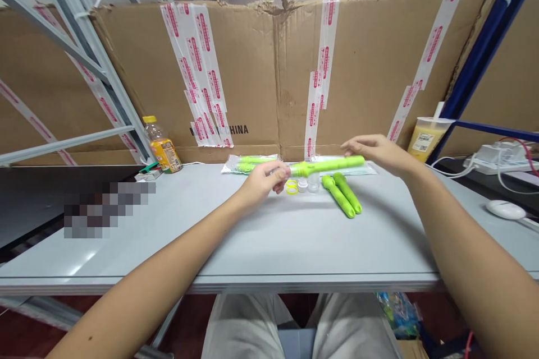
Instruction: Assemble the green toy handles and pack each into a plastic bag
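My left hand point(264, 180) is closed around the clear end of a bright green, jointed tube point(334, 165) that looks like a bamboo stalk. It is held level above the table, pointing right. My right hand point(374, 151) hovers by the tube's far end, fingers stretched out and apparently holding nothing; whether it touches the tube I cannot tell. Two shorter green tube pieces point(343, 195) lie side by side below. Yellow rings point(292, 187), a small white cap point(302, 185) and a clear cup-like piece point(313, 184) sit under the held tube.
Behind the hands lie a clear bag with green tubes point(248, 164) and a flat plastic packet point(368, 168). A bottle point(163, 146) stands at the left, a drink cup point(428, 137) at the right near a power strip point(501, 158) and a white spoon-like object point(507, 210). Cardboard point(252, 78) walls the back.
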### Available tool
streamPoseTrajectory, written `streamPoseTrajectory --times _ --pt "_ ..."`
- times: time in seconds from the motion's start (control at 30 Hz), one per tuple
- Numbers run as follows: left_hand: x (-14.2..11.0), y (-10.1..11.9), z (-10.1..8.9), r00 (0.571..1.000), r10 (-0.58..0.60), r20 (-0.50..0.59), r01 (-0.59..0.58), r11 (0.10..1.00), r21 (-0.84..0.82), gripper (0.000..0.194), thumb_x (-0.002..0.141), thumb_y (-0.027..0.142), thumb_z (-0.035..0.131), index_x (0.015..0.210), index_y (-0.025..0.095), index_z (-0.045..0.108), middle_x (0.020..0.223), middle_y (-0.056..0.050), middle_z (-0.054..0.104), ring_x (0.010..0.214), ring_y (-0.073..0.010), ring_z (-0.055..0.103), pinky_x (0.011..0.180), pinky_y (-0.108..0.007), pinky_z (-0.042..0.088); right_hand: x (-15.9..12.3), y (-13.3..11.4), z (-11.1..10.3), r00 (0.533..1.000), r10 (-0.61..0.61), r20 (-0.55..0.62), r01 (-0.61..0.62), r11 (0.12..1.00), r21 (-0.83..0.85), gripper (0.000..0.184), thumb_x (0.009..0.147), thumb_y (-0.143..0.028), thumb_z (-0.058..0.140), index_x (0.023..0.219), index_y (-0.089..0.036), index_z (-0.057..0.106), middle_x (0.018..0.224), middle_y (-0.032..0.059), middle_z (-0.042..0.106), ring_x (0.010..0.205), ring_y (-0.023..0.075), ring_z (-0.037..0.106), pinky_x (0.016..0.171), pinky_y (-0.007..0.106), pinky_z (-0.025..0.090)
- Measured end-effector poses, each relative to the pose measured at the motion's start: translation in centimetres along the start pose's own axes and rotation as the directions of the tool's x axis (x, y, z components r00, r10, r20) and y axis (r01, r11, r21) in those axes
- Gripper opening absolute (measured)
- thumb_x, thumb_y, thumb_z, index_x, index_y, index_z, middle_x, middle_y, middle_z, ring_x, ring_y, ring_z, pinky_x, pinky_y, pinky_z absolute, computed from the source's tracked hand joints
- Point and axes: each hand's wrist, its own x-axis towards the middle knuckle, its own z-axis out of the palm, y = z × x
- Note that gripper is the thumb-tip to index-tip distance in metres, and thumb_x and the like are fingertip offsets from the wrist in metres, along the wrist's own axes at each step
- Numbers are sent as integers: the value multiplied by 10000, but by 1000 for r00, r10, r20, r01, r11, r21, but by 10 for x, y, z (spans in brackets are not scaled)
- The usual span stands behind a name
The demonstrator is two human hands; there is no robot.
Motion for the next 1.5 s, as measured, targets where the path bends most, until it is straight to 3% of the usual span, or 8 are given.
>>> streamPoseTrajectory --times 0.1,0.23,0.5,0.67,0.87,1.03,1.2,1.5 --pt "7 -5 -9 982 -76 -172 20 951 -309 385 800 486 709 693 165 524 620 25 471 510 -81 409 522 -249 393 35 30 -13 991 89 -97 -113 953 -280 404 773 -466 702 1049 -173 729 1095 119 736 983 273 686 905 398 519" --pt "11 -9 -15 947 -156 -281 18 899 -438 351 783 447 740 739 155 550 616 26 464 496 -70 391 481 -223 380 75 60 -6 970 167 176 -45 836 -547 634 664 -352 749 1265 -167 668 1354 131 638 1233 335 592 1046 415 462" --pt "10 -18 -14 953 -164 -256 48 913 -406 330 794 408 729 710 142 554 628 15 471 505 -72 408 471 -224 390 101 75 0 891 319 321 -55 780 -623 765 646 -335 717 1392 -216 594 1434 100 585 1308 352 537 1063 443 448" --pt "12 -21 -16 957 -160 -243 58 924 -379 332 787 422 732 717 146 562 633 18 481 499 -69 408 469 -227 388 110 86 -1 892 286 349 -11 788 -616 678 644 -349 725 1307 -225 654 1338 99 654 1202 345 606 974 434 491" --pt "11 -20 -17 950 -96 -298 21 970 -243 360 796 456 709 676 163 537 620 24 488 488 -68 425 478 -235 387 93 68 4 990 4 138 103 648 -754 553 793 -430 652 1294 -196 633 1219 134 662 1058 305 629 842 388 482" --pt "9 -15 -16 930 -11 -368 -20 996 -81 313 822 444 665 718 169 559 602 30 494 480 -75 427 482 -241 393 56 24 16 921 -385 63 237 423 -875 506 923 -429 545 1339 -144 579 1130 190 616 1054 346 567 918 466 392" --pt "10 -11 -19 913 -6 -408 -14 999 -44 302 825 424 658 703 173 541 589 36 473 468 -79 412 456 -246 369 30 -8 18 896 -443 -14 215 462 -861 500 922 -376 545 1379 -174 529 1140 188 584 1070 367 532 887 478 400" --pt "15 -11 -27 865 18 -502 14 998 59 236 765 390 703 742 191 578 503 54 454 456 -108 418 453 -256 350 11 4 16 945 -316 -88 95 520 -849 500 862 -359 586 1337 -212 533 1135 128 568 869 279 609 657 352 422"
